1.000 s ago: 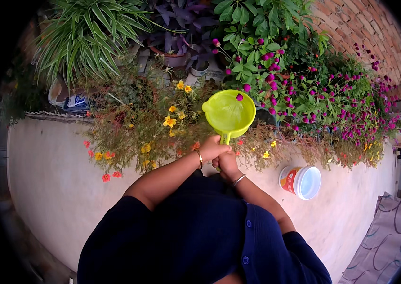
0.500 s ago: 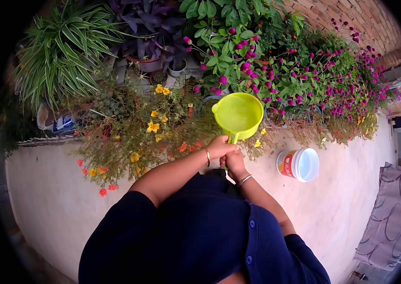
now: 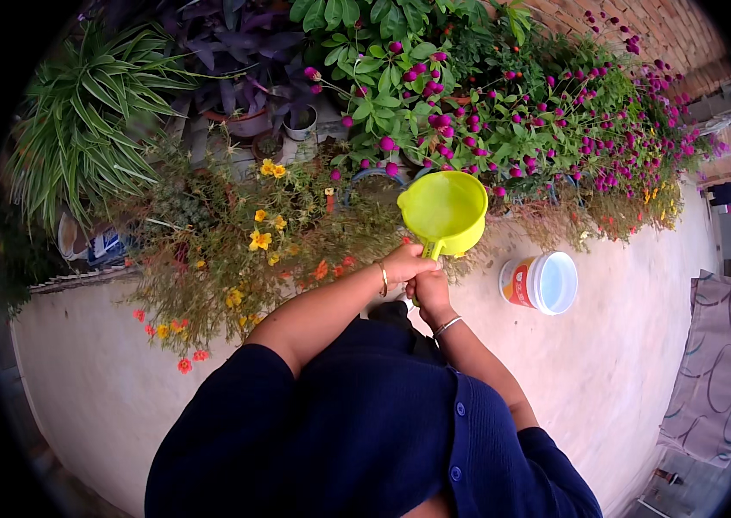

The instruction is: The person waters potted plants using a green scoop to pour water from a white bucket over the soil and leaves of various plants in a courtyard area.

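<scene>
A lime-green plastic water dipper with a small spout on its left rim is held out in front of me over the edge of the flower bed. My left hand grips the handle just below the bowl, a gold bangle on that wrist. Lower on the same handle is my right hand, fingers wrapped round it, with a silver bangle behind. The bowl's inside looks glossy; whether it holds water I cannot tell. To the right, a white bucket with an orange-red label stands on the ground, apart from both hands.
Yellow and orange flowers spread along the bed at left and centre. Magenta globe flowers fill the right side before a brick wall. A striped spider plant and purple-leaved plant stand farther left. Patterned cloth hangs at right.
The dipper, in both hands, has shifted slightly right relative to the plants. The plants sit a little farther left in view. Both grips stay the same.
</scene>
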